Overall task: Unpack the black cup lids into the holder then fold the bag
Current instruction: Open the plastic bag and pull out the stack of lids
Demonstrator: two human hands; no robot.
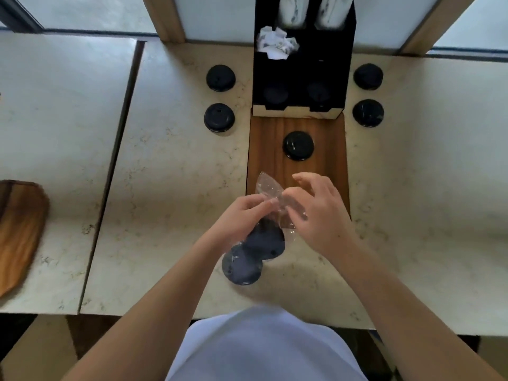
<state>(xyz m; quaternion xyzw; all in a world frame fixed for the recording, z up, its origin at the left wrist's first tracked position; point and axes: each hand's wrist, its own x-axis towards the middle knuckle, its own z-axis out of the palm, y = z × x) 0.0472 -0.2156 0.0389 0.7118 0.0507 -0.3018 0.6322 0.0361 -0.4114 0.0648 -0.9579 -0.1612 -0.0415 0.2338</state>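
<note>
View from above of a pale marble surface (pixel 170 171). In the centre of the frame, two bare hands meet over a clear plastic bag (pixel 270 188). The left hand (pixel 242 215) pinches the bag's top with closed fingertips; the right hand (pixel 319 213) grips the bag beside it, thumb and forefinger closed, other fingers loosely spread. Two black cup lids (pixel 254 251) hang inside the bag, below the hands.

A black holder (pixel 302 59) stands at upper centre, with dark lids dimly visible in its lower compartments and crumpled white paper (pixel 277 43) near its top. Just below it, one loose lid (pixel 298 145) sits on a wooden board (pixel 264 149). Two lids (pixel 220 97) lie left of the holder and two more (pixel 368 94) right of it. Another wooden board (pixel 19 229) sits at the left edge.
</note>
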